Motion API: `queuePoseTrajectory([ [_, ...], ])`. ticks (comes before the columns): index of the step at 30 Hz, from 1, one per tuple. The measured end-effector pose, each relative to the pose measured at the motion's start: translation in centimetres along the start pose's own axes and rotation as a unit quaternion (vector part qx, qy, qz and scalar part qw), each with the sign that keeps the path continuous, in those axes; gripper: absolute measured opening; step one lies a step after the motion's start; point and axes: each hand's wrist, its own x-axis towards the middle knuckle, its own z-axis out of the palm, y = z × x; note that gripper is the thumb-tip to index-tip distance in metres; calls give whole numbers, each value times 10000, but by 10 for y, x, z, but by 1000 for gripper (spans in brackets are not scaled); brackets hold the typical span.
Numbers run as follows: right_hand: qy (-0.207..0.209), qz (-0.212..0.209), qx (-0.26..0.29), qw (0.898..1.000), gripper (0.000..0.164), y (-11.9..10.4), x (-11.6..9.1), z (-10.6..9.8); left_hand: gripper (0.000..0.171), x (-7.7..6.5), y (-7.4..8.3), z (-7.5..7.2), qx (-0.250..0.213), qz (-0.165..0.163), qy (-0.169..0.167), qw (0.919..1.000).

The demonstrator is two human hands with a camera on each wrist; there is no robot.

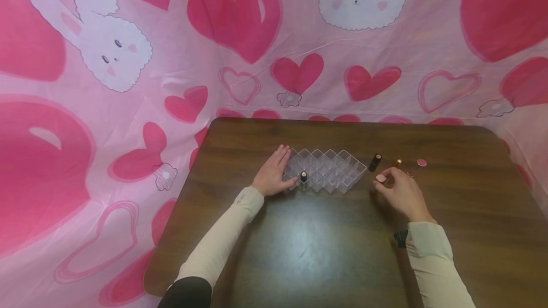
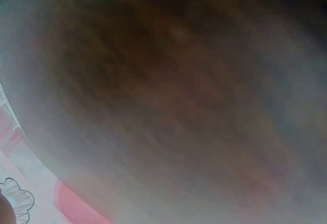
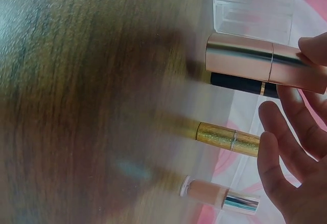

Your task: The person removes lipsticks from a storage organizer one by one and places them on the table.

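My right hand [image 1: 402, 194] pinches a rose-gold lipstick tube [image 3: 237, 56] between thumb and fingers, right of a clear lipstick organizer [image 1: 329, 171]. The tube's pale pink end [image 1: 381, 178] shows in the head view. My left hand [image 1: 271, 172] rests against the organizer's left side, fingers straight, thumb by the front edge. A black lipstick [image 1: 303, 176] stands upright in a front-left compartment close to that thumb. Skin or cloth blurs most of the left wrist view.
Beyond my right hand stand a black tube [image 1: 375, 162], a glittery gold tube [image 3: 225, 137] and a pinkish tube with a silver section [image 3: 207, 192]. The brown table [image 1: 299, 251] meets a pink heart-patterned cloth [image 1: 171, 61] behind and at the left.
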Motion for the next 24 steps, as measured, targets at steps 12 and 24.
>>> queuePoseTrajectory([
  [12,240,-227,-11,9995,26,2,-1,3,91,0,0,0,-83,-80,41,9999],
  [24,24,-52,29,10000,30,3,-2,3,91,0,0,0,-93,-64,33,9999],
])
